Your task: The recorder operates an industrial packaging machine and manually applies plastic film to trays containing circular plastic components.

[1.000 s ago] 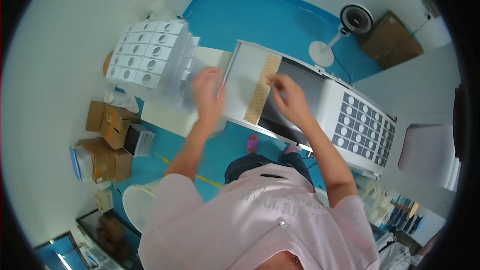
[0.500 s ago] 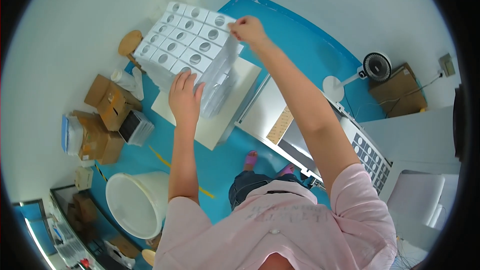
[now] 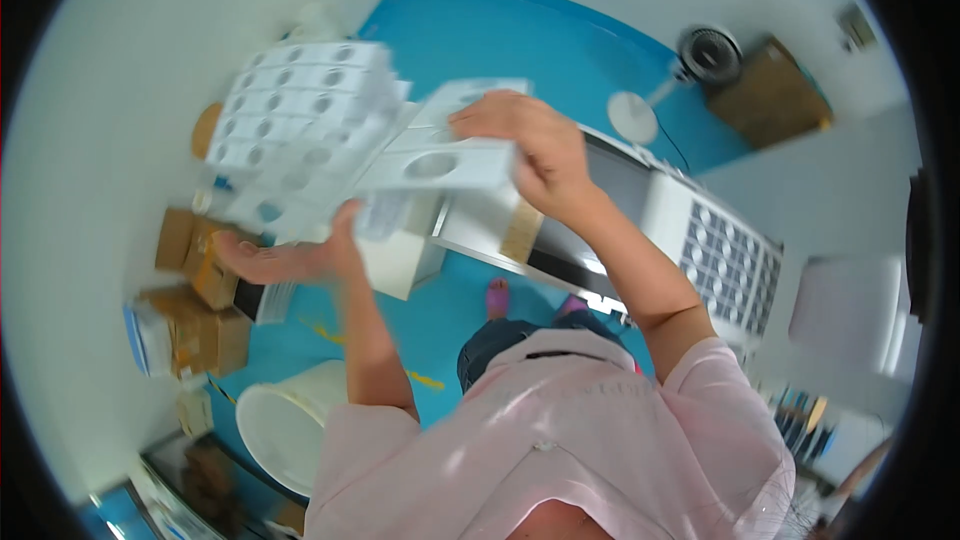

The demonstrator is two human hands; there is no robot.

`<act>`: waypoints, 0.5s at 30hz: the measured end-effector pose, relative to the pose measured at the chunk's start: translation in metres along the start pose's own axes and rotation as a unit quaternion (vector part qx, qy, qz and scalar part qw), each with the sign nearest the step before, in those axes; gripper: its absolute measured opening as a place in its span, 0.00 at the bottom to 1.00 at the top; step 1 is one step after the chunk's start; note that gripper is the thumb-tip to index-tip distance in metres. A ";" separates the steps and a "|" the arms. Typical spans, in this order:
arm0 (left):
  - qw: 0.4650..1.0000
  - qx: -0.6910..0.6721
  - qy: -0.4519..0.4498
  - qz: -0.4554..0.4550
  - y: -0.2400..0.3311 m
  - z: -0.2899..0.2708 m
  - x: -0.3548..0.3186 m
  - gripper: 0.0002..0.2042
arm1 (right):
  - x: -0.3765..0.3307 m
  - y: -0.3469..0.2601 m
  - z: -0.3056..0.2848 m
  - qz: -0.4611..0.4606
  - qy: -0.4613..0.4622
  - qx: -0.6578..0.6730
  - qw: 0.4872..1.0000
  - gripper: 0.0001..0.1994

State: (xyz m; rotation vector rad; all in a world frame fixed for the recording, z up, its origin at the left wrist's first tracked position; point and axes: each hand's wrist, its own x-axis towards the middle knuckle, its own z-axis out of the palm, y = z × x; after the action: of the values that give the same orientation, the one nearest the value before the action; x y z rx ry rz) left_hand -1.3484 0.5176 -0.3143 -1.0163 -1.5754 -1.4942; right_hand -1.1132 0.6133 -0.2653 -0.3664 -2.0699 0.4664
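My right hand [image 3: 540,150] is closed on white boxes with round windows [image 3: 432,168], lifted clear to the right of the stack. At least two window faces show around my fingers; the exact number is blurred. Left of them stands the stack of white window boxes [image 3: 290,105] in a grid, smeared by motion, on a white table [image 3: 405,275]. My left hand [image 3: 300,258] is open in front of the stack's near side, thumb up and fingers stretched out to the left. Nothing shows in it, and whether it touches the stack I cannot tell.
A conveyor-like white machine [image 3: 480,225] runs to the right, with a panel of round-holed squares [image 3: 730,265] on it. Beyond are a fan [image 3: 708,55] and a cardboard box [image 3: 768,100]. Open cartons [image 3: 205,335] and a large white tub [image 3: 290,430] stand left.
My right hand has taken boxes from the stack's right edge and moved right and nearer. My left hand has come off the near edge and spread leftward. The view has shifted.
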 end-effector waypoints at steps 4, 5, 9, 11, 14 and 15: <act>0.768 -0.353 -0.383 -0.372 -0.032 0.001 -0.054 0.27 | -0.081 -0.022 -0.059 0.306 0.150 0.135 0.930 0.10; 0.687 -0.338 -0.482 -0.425 -0.033 0.007 -0.074 0.18 | -0.104 -0.021 -0.071 0.413 0.178 0.238 0.861 0.14; 0.549 -0.272 -0.649 -0.452 0.009 0.037 -0.148 0.11 | -0.237 0.001 -0.104 0.597 0.157 0.027 0.786 0.15; 0.588 -0.251 -0.707 -0.301 0.032 0.047 -0.183 0.14 | -0.279 0.000 -0.122 0.655 0.135 -0.052 0.742 0.18; 0.482 -0.272 -0.720 -0.419 0.098 0.054 -0.206 0.16 | -0.343 0.015 -0.147 0.645 0.201 -0.148 0.722 0.18; 0.481 -0.272 -0.733 -0.396 0.104 0.060 -0.219 0.17 | -0.360 0.024 -0.152 0.642 0.236 -0.155 0.713 0.18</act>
State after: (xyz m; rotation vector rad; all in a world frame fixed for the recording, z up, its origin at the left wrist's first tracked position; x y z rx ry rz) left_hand -1.1601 0.5658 -0.4721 -2.6616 -3.1509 -1.6909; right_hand -0.7985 0.5054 -0.4725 -1.9509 -1.0775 0.6955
